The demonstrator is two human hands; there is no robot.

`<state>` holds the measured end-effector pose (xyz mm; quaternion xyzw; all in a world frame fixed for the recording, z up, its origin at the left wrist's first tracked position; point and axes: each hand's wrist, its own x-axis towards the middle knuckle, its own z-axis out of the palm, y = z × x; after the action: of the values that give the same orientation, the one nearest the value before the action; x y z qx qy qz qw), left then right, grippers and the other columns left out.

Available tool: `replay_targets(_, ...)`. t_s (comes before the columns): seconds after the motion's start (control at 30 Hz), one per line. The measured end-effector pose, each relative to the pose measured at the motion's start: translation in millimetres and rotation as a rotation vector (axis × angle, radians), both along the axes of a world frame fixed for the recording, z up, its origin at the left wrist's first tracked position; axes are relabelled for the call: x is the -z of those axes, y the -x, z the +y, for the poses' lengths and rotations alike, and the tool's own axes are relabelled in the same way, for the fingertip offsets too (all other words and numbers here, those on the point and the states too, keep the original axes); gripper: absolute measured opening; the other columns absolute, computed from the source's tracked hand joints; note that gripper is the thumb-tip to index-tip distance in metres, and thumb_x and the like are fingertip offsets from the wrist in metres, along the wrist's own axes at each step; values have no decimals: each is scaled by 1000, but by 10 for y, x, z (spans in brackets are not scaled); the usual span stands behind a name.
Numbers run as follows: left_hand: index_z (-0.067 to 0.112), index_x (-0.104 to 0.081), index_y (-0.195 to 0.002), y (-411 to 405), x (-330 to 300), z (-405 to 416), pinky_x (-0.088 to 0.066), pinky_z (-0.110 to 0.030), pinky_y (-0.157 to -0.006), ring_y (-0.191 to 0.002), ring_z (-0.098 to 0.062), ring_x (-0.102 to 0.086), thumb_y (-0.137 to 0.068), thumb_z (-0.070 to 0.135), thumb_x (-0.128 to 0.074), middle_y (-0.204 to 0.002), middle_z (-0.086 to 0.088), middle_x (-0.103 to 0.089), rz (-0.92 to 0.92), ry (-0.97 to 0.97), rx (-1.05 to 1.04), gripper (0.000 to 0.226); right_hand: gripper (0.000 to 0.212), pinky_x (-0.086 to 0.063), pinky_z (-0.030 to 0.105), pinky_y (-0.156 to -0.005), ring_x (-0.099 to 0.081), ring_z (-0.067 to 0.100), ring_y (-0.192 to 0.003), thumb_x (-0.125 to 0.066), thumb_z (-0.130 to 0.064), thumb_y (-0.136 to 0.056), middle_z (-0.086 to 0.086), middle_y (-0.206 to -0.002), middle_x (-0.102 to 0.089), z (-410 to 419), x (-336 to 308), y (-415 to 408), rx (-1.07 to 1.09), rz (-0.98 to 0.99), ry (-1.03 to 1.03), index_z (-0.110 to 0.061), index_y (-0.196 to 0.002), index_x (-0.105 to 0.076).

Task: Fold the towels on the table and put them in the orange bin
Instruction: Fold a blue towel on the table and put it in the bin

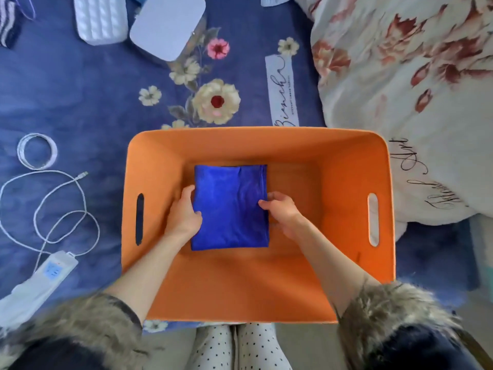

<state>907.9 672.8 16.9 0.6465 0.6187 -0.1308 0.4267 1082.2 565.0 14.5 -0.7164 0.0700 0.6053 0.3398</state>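
— While both arms reach down into the orange bin [256,287], where does the towel sit?

— On the bin's floor, left of the middle. It is a blue towel [230,206], folded into a neat rectangle and lying flat, with bare orange floor to its right.

— And the hands?

— The left hand [184,213] is at the towel's left edge, fingers curled around the side and the thumb over the top, so its grip is clenched on the towel. The right hand [280,210] is at the right edge, fingertips lying on the cloth and the rest of the hand beside it; that grip also has hold of the towel's edge, though less tightly as far as I can see.

— What surrounds the bin?

— It stands on a bed with a blue flowered sheet [80,102]. A white cable [48,198] loops to the left, running to a white power strip [53,271]. A cream flowered quilt [405,89] is bunched at the right. At the far side lie a white pad-like thing [168,25] and a ribbed white object [100,18]; I cannot tell what they are.

— Sleeves?

— Dark, with fur cuffs [384,311].
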Motion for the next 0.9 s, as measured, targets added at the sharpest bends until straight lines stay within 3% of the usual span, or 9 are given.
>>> replay_targets(0.07, 21, -28, -143, -16, 54, 43, -39, -38, -95, -115, -36, -50, -87, 1, -51, -130, -18, -47, 73, -85, 88, 64, 8, -43, 20, -53, -58, 8, -73, -54, -8, -91, 2, -96, -63, 34, 103, 40, -10, -41, -12, -16, -90, -55)
replay_targets(0.2, 24, -24, -143, -66, 34, 68, -39, -42, -92, -113, -41, -50, -87, 3, -50, -133, -18, -43, 167, -167, 148, 65, 8, -43, 22, -58, -59, 17, -79, -55, -7, -91, 6, -100, -63, 126, 211, 149, -10, -108, -28, -14, -89, -57)
replay_targets(0.33, 31, -17, -144, -135, 29, 26, -42, -45, -81, -105, -42, -53, -86, 2, -48, -130, -14, -41, 228, -232, 121, 72, 14, -52, 36, -79, -62, 26, -98, -55, -11, -91, 10, -111, -65, 192, 296, 145, -65, -142, 24, -10, -104, -59)
replay_targets(0.4, 31, -17, -145, -139, 14, -54, -42, -45, -74, -104, -38, -52, -82, -1, -51, -128, -12, -36, 222, -317, 154, 78, 29, -47, 38, -94, -57, 28, -110, -56, -14, -91, 11, -120, -61, 151, 299, 140, -132, -232, 51, -7, -118, -55)
replay_targets(0.5, 28, -11, -148, -68, 72, -163, -38, -42, -98, -133, -36, -28, -76, -1, -63, -147, -15, -17, 209, -431, 465, 94, 49, -40, 36, -95, -46, 30, -120, -56, -17, -89, 11, -134, -45, -8, 221, 176, -487, -643, 23, -13, -136, -40)
replay_targets(0.6, 33, 14, -146, -28, 201, -131, -6, -41, -116, -143, -30, 18, -76, 21, -73, -153, -11, 26, 288, -345, 784, 113, 74, -28, 42, -108, -18, 28, -140, -61, -25, -86, 8, -153, -19, -103, 214, 156, -967, -908, -147, -19, -147, -20)
replay_targets(0.67, 33, 24, -143, -33, 273, -50, 1, -42, -116, -141, -29, 25, -70, 36, -78, -150, -11, 34, 358, -307, 848, 124, 94, -8, 45, -115, 8, 23, -145, -65, -38, -83, 4, -158, 6, -108, 278, 111, -1273, -972, -202, -21, -150, -1)
replay_targets(0.73, 31, 30, -138, -27, 340, 26, 3, -40, -116, -140, -29, 25, -64, 47, -79, -149, -13, 35, 410, -295, 882, 133, 107, 7, 48, -114, 17, 23, -144, -65, -51, -78, 5, -157, 18, -84, 368, 68, -1490, -1029, -216, -21, -149, 10)
replay_targets(0.9, 30, 35, -134, -27, 483, 90, 5, -36, -116, -141, -29, 25, -60, 53, -79, -149, -14, 34, 442, -289, 892, 138, 113, 17, 48, -110, 19, 25, -143, -61, -66, -72, -1, -156, 20, 31, 603, -48, -1546, -998, -165, -27, -148, 13)
